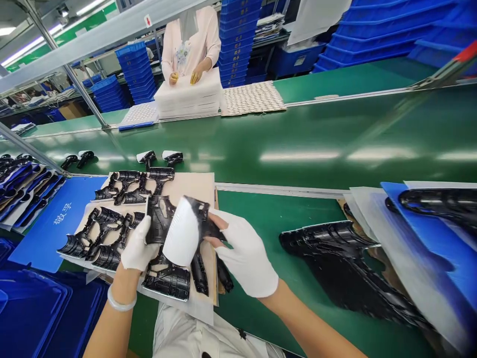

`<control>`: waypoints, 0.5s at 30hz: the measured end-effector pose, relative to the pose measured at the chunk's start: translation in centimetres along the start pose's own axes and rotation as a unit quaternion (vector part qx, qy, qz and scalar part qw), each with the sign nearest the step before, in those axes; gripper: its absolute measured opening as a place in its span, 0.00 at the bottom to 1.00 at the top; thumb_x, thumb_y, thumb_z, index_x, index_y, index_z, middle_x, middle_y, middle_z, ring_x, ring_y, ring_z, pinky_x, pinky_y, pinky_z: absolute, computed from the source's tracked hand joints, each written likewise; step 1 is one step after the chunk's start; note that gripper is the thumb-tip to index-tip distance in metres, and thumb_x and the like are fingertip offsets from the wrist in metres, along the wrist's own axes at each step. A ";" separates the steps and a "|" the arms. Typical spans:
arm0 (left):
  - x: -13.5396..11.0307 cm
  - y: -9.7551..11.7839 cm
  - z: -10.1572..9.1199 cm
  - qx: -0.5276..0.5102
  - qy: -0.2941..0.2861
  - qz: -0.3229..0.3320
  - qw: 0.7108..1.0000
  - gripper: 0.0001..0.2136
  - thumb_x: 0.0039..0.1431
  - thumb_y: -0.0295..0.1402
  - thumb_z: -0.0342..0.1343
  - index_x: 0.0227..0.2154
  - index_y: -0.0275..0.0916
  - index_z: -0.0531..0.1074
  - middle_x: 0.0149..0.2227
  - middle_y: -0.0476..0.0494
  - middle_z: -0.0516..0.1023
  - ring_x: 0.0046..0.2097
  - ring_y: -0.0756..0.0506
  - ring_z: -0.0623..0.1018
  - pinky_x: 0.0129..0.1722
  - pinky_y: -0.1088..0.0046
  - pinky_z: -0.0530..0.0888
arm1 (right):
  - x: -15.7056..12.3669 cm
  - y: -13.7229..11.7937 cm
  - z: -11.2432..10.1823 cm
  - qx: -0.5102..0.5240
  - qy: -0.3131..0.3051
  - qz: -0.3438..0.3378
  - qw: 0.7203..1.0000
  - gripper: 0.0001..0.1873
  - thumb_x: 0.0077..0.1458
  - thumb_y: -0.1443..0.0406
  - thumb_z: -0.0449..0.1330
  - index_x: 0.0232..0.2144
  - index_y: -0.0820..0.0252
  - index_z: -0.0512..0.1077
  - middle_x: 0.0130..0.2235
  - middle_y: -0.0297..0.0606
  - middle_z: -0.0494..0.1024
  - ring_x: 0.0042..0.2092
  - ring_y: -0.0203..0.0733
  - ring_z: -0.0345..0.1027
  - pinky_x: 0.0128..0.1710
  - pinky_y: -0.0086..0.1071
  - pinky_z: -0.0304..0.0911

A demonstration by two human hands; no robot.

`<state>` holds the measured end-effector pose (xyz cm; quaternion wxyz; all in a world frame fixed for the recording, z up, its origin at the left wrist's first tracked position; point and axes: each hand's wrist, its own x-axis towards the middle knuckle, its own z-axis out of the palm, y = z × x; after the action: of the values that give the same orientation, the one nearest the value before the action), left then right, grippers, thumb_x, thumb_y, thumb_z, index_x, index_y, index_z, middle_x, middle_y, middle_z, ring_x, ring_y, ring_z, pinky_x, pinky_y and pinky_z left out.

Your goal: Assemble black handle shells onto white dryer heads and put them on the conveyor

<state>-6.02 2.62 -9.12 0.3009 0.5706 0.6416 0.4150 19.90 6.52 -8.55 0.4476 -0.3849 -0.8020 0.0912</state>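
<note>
My left hand, in a white glove with a bracelet at the wrist, is closed on a black plastic hair dryer housing half, its ribbed inside facing up. In my white-gloved right hand, the bare fingertips pinch a second housing piece, black with a white patch or cover on its barrel. The two pieces are close together, overlapping in view; whether they touch I cannot tell. Beneath them, several black housing halves lie on a beige sheet, open sides up.
Behind the sheet runs a green conveyor carrying several black-and-white housings. At right, more black halves lie by layered sheets. Blue bins stand at lower left. A person across the line handles a white stack.
</note>
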 end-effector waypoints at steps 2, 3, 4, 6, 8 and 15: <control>-0.5 0.9 1.0 -0.047 -0.007 -0.005 0.999 0.33 0.51 0.59 0.57 0.54 0.42 0.73 0.53 0.32 0.78 0.62 0.30 0.71 0.63 0.47 0.67 | -0.1 0.3 0.9 0.010 -0.024 -0.014 1.000 0.18 0.63 0.64 0.55 0.54 0.56 0.71 0.52 0.45 0.78 0.53 0.49 0.73 0.52 0.44 0.70; -0.7 1.5 1.5 -0.074 -0.022 -0.010 0.997 0.32 0.57 0.59 0.51 0.56 0.41 0.73 0.53 0.32 0.78 0.61 0.32 0.73 0.61 0.49 0.69 | -0.2 0.5 1.3 0.009 -0.030 -0.018 0.999 0.18 0.63 0.64 0.55 0.54 0.56 0.71 0.53 0.45 0.78 0.53 0.49 0.73 0.52 0.44 0.70; -0.9 2.1 2.0 -0.114 -0.041 -0.018 0.992 0.32 0.60 0.59 0.47 0.57 0.41 0.71 0.53 0.32 0.79 0.59 0.32 0.75 0.59 0.50 0.72 | -0.3 0.6 1.6 0.007 -0.032 -0.018 0.999 0.18 0.63 0.64 0.56 0.54 0.57 0.72 0.53 0.46 0.77 0.54 0.49 0.73 0.52 0.44 0.70; -1.1 3.3 2.7 -0.225 -0.093 -0.042 0.969 0.34 0.62 0.58 0.45 0.62 0.39 0.66 0.55 0.32 0.78 0.57 0.33 0.77 0.56 0.52 0.75 | -0.5 0.9 2.0 0.001 -0.037 -0.014 0.999 0.18 0.63 0.65 0.55 0.54 0.57 0.72 0.54 0.46 0.77 0.55 0.49 0.72 0.53 0.44 0.70; -1.1 4.1 3.1 -0.327 -0.132 -0.061 0.934 0.35 0.59 0.58 0.51 0.63 0.39 0.65 0.57 0.32 0.76 0.58 0.32 0.76 0.56 0.54 0.76 | -0.6 0.9 2.1 -0.002 -0.043 -0.010 0.999 0.18 0.62 0.66 0.55 0.53 0.57 0.72 0.54 0.46 0.77 0.54 0.49 0.72 0.54 0.44 0.69; -1.5 4.1 3.0 -0.364 -0.155 -0.120 0.911 0.38 0.54 0.62 0.53 0.61 0.40 0.67 0.58 0.34 0.76 0.58 0.33 0.76 0.56 0.56 0.76 | 0.4 0.4 1.8 0.035 -0.102 0.023 0.994 0.20 0.58 0.69 0.57 0.53 0.57 0.71 0.44 0.44 0.80 0.45 0.48 0.74 0.47 0.42 0.69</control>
<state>-1.21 1.77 -7.10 0.6310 0.3976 0.4550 0.4866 18.57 7.44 -9.52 0.3743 -0.3762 -0.8307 0.1680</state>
